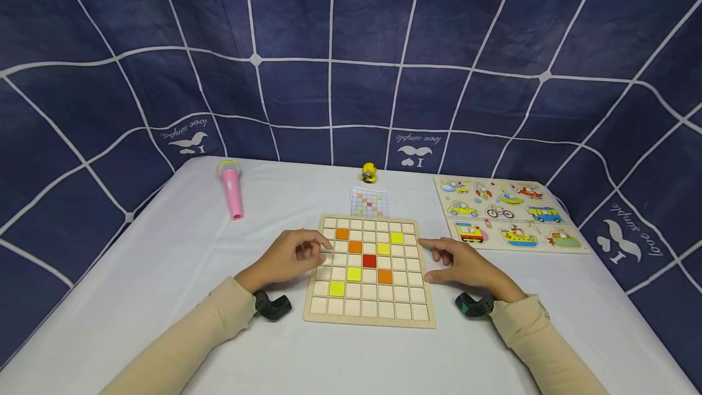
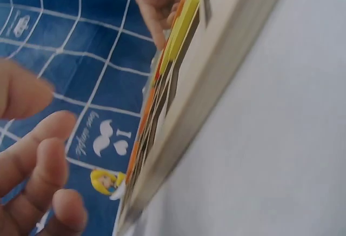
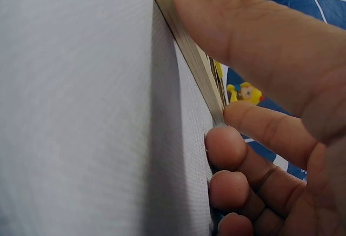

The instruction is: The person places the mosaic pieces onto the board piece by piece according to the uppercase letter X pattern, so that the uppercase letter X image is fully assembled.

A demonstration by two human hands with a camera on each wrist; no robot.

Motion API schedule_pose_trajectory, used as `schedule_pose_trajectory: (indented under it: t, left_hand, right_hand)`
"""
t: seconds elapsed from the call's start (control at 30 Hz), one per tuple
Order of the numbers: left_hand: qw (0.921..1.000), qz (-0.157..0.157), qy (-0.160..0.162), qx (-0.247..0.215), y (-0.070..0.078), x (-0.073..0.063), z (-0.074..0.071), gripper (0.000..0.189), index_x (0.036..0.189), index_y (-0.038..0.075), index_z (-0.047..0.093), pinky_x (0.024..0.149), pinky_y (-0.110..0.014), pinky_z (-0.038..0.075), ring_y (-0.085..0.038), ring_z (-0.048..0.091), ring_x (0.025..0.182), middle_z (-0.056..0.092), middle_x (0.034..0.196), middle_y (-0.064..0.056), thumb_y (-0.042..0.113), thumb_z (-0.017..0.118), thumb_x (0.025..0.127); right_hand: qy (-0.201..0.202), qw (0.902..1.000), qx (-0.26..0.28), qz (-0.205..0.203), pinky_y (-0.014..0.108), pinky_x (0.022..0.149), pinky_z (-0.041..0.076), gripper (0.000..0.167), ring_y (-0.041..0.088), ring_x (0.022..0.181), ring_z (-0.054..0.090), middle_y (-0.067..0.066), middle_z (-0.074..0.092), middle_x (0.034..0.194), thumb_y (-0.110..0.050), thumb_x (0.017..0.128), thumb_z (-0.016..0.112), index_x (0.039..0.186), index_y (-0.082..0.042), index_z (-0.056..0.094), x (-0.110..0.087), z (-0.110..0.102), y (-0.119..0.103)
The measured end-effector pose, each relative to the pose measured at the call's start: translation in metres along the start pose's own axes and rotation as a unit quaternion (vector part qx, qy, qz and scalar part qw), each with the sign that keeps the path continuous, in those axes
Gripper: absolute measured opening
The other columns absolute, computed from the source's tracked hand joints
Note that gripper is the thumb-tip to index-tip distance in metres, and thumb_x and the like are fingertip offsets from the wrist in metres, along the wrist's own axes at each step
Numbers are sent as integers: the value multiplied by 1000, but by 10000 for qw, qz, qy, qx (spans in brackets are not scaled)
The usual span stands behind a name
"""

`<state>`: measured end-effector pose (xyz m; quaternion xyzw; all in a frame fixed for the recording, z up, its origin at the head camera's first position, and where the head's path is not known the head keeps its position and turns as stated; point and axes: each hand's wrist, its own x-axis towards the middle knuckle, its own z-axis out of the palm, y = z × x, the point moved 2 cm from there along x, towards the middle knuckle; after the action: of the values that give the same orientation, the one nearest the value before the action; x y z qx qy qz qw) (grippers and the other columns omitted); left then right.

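Observation:
A wooden grid board [image 1: 370,322] lies on the white table, its cells framed by thin strips. Coloured squares sit in it on two crossing diagonals: a red tile [image 1: 370,261] in the middle, orange tiles [image 1: 385,276] and several yellow tiles [image 1: 337,288]. My left hand [image 1: 290,255] hovers at the board's left edge, fingers loosely bent, holding nothing; the left wrist view shows a gap between thumb and fingers. At the right edge, my right hand [image 1: 460,264] touches the board's side with thumb and forefinger, the other fingers [image 3: 230,190] loosely bent below.
Behind the board lies a printed pattern card [image 1: 369,202], with a small yellow-haired figurine [image 1: 369,173] beyond it. A pink toy microphone [image 1: 233,194] lies at the back left. A vehicle puzzle board [image 1: 507,215] lies at the back right. Dark blue checked cloth [image 1: 362,96] hangs around the table.

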<state>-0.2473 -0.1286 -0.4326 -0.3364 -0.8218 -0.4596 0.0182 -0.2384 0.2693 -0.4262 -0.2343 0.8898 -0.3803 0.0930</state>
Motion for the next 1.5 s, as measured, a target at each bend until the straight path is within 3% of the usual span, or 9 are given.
schedule_pose_trajectory:
  t: [0.07, 0.17, 0.3, 0.43, 0.6, 0.8, 1.03, 1.5]
  left_hand:
    - [9995, -74, 311, 47, -4, 0, -3, 15, 108, 6, 78, 64, -24, 42, -8, 50, 68, 55, 78, 9, 3, 73, 94]
    - [9951, -467, 792, 364, -12, 0, -8, 19, 114, 8, 79, 66, -26, 43, -10, 53, 70, 62, 82, 6, 4, 67, 99]
    - [9793, -1234, 1273, 972, -21, -1, -16, 27, 122, 14, 79, 71, -33, 45, -14, 58, 77, 73, 95, 1, 10, 59, 103]
    - [9653, -1717, 1431, 1351, -24, -3, -23, 32, 128, 14, 77, 68, -36, 44, -19, 57, 81, 72, 107, -6, 13, 56, 103]
    - [9591, -1900, 1296, 1650, -27, -3, -29, 39, 134, 12, 75, 68, -36, 43, -20, 57, 86, 69, 111, -7, 13, 60, 98]
    - [9659, -1834, 773, 1658, -36, -4, -34, 48, 139, 10, 74, 71, -35, 41, -17, 53, 80, 63, 123, -12, 8, 69, 91]
    - [9706, -1701, 322, 1673, -41, -3, -40, 47, 138, 13, 75, 69, -32, 43, -14, 53, 78, 61, 128, -11, 9, 74, 91]
    - [9711, -1709, 210, 1650, -42, -3, -40, 32, 126, 12, 79, 72, -33, 42, -17, 50, 82, 64, 119, -8, 15, 77, 94]
  right_hand:
    - [-4, 10000, 6, 1, 27, 72, 38, 74, 12, 83, 46, 1, 53, 97, -20, 86, 93, 148, 5, 60, 0, 0, 0]
    - [-1, 10000, 13, -4, 27, 72, 38, 75, 12, 83, 46, 1, 53, 97, -20, 87, 93, 149, 5, 60, 0, 0, -1]
    - [3, 10000, 1, -10, 27, 72, 38, 75, 12, 83, 45, 1, 53, 97, -20, 87, 93, 149, 5, 60, 0, 1, -1]
    - [1, 10000, 0, -15, 27, 72, 38, 75, 11, 82, 45, 1, 53, 97, -19, 87, 93, 149, 6, 60, 0, 1, 0]
    - [1, 10000, 18, -28, 27, 71, 38, 75, 12, 82, 45, 1, 53, 97, -19, 87, 93, 149, 6, 60, -1, 1, 0]
    - [10, 10000, 31, -59, 27, 71, 38, 74, 12, 82, 45, 1, 53, 97, -19, 87, 93, 148, 6, 60, -1, 1, 0]
    - [20, 10000, -1, -78, 27, 71, 38, 74, 12, 82, 45, 2, 53, 96, -19, 86, 93, 148, 7, 60, -2, 0, -2]
    - [8, 9999, -71, -111, 26, 71, 38, 74, 11, 81, 45, 2, 53, 95, -19, 86, 93, 147, 7, 60, -1, -1, -1]
